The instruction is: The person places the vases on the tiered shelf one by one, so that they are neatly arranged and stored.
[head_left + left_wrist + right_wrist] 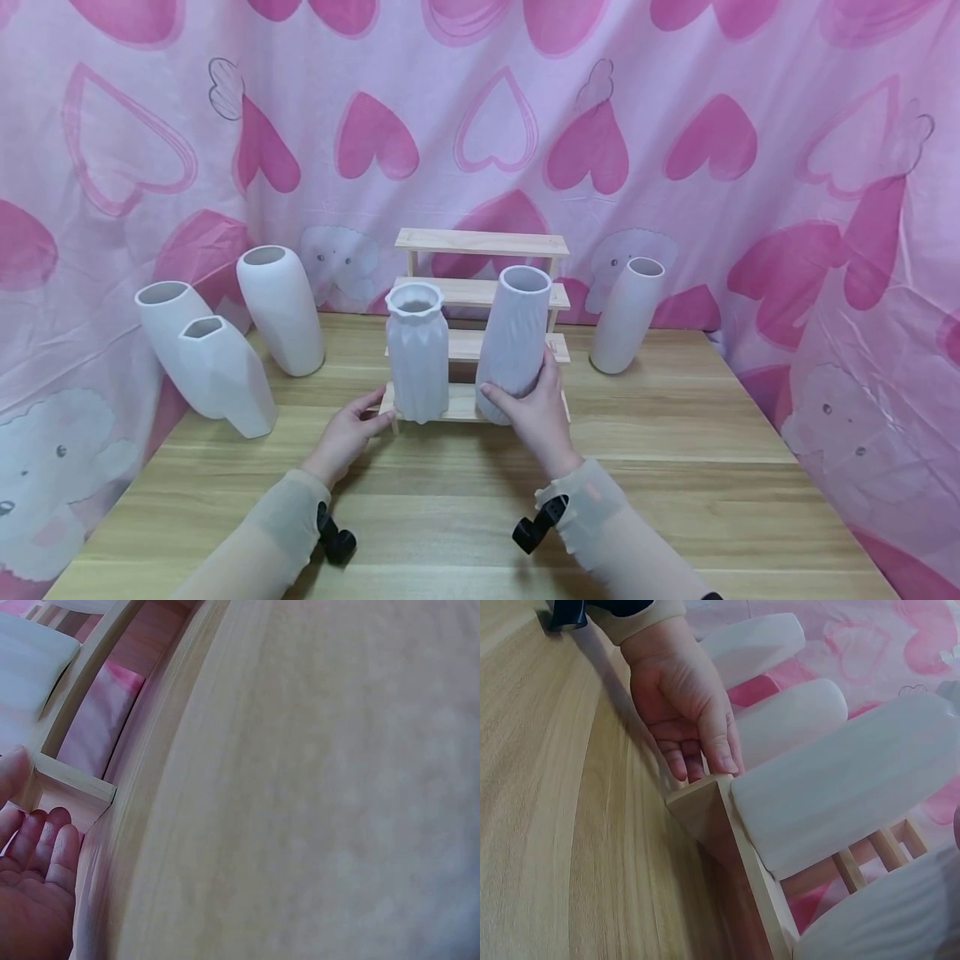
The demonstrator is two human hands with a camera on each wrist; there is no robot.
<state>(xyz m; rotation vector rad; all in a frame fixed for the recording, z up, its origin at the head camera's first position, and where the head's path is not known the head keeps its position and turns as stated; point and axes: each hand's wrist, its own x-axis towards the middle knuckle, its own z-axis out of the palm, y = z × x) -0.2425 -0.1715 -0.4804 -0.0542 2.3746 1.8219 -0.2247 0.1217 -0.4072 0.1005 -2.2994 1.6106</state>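
Note:
A wooden stepped display stand (480, 243) is on the table, with two white vases at its lowest step. At the step's left end my left hand (347, 435) pinches the corner, thumb on top and fingers by the end piece, as the right wrist view also shows of the left hand (682, 697). Close to it, a scalloped-rim vase (417, 358) stands upright on that step. My right hand (536, 412) grips the lower part of a ribbed, tapered vase (516, 342), which leans slightly right over the step's right half. Its base overlaps the step's front edge.
On the table's left stand three white vases: a rounded one (281, 308), a wide-mouthed one (161, 333) and a faceted one (232, 375). One slim white vase (628, 317) stands right of the stand. A pink heart-print curtain (480, 108) hangs behind the wooden table (675, 467).

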